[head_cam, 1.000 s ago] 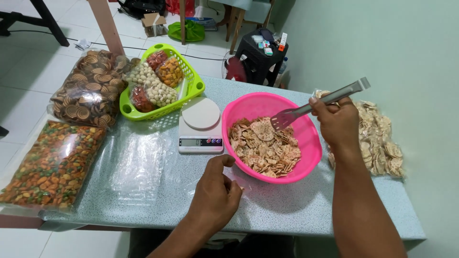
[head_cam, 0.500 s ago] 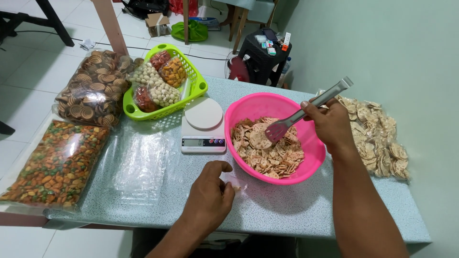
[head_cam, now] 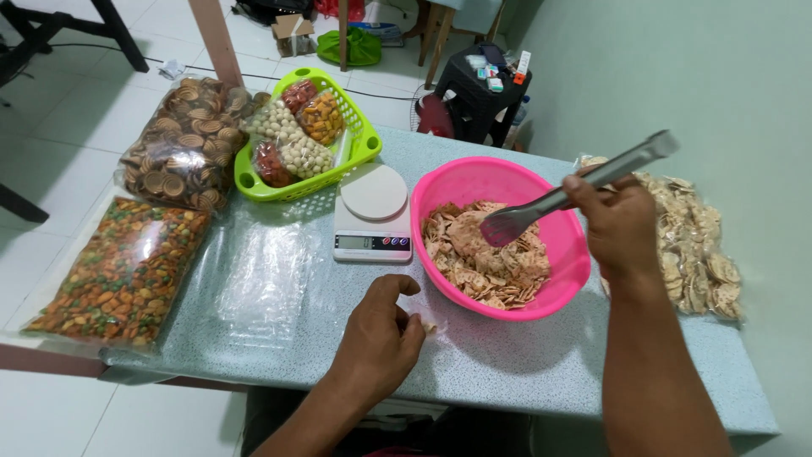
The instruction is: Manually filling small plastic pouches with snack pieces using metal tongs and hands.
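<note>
Home snack-packing spot: tiled floor point(head_cam: 76, 110), kitchen scale point(head_cam: 373, 215), bulk snack bags point(head_cam: 123, 271).

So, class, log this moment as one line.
right hand: holds tongs over pink bowl of crackers | left hand: on table

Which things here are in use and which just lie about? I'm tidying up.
In use: metal tongs in right hand, pink bowl of crackers, left hand beside it.
Lying about: kitchen scale, green basket, bags of snacks.
</note>
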